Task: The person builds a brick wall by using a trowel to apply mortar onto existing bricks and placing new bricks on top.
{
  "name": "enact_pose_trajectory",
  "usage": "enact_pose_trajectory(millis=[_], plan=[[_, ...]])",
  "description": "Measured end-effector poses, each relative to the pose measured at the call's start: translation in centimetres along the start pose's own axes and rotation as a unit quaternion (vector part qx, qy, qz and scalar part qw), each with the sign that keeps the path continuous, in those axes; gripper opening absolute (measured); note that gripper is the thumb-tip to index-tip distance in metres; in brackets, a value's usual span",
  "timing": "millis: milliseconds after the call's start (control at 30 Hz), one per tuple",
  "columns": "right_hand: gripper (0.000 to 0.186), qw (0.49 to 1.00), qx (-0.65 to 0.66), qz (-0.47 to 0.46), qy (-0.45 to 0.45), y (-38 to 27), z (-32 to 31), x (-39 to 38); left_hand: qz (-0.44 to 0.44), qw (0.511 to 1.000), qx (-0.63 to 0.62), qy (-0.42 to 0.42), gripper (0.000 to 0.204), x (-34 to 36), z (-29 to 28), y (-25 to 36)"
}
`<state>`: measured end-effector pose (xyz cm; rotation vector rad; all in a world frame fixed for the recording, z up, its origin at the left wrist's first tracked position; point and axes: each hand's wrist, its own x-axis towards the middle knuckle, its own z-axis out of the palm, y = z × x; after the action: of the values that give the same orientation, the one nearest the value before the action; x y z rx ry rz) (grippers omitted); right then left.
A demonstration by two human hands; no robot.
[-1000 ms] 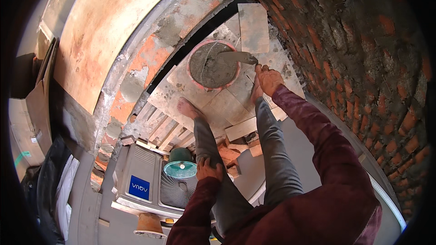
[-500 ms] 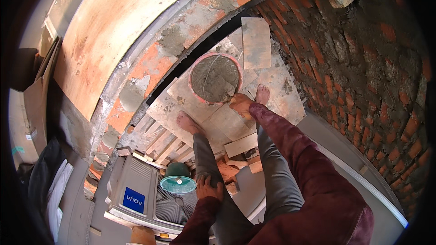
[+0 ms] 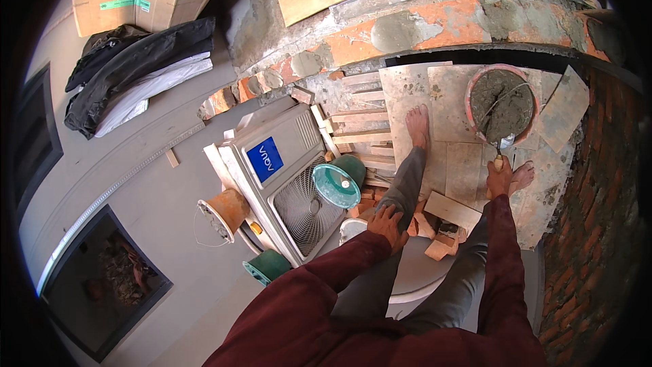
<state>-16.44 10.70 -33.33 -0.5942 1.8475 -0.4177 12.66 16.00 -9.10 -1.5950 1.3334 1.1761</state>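
My right hand [image 3: 499, 179] is closed round the wooden handle of a trowel [image 3: 499, 162]. The trowel's metal blade reaches over the near rim of a round reddish bucket [image 3: 469, 103] and partly into the wet grey mortar [image 3: 501, 95] inside. A thin wire handle lies across the bucket's top. My left hand [image 3: 388, 228] lies on my left knee, its fingers spread and holding nothing. Between my bare feet and the low brick wall, the bucket stands on stained boards [image 3: 445, 98].
Left of my legs is an outdoor air-conditioner unit [image 3: 288, 180], with a green bucket [image 3: 339, 180] on it. An orange bucket [image 3: 225, 212] and another green bucket [image 3: 267, 266] stand beside it. Loose bricks [image 3: 443, 245] lie between my legs. A rough brick wall [image 3: 598, 211] rises on the right.
My view has swung left, so the bucket now appears farther right and more boxes and buckets show. The trowel stays in my right hand at the mortar; my left hand stays on my knee.
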Motion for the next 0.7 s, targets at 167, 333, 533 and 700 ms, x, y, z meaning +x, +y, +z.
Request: enact_pose_trajectory(millis=[167, 333, 533, 700], plan=[[0.026, 0.975, -0.126, -0.146, 0.111, 4.3, -2.4, -0.7, 0.024, 0.999, 0.019, 0.024, 0.065, 0.6, -0.6, 0.7], [0.033, 0.989, -0.098, -0.077, 0.077, -0.6, -4.7, -6.7, 0.017, 1.0, 0.002, 0.013, 0.066, 0.4, -0.9, 0.6], [0.028, 0.997, 0.071, 0.03, -0.01, -13.1, -13.6, -9.3, 0.028, 0.999, -0.003, 0.029, 0.063, 0.8, -1.5, 3.4], [0.015, 0.948, 0.31, 0.025, -0.066, -25.4, -18.8, -5.6, 0.027, 0.999, 0.006, 0.03, 0.061, 0.9, -1.3, 3.5]])
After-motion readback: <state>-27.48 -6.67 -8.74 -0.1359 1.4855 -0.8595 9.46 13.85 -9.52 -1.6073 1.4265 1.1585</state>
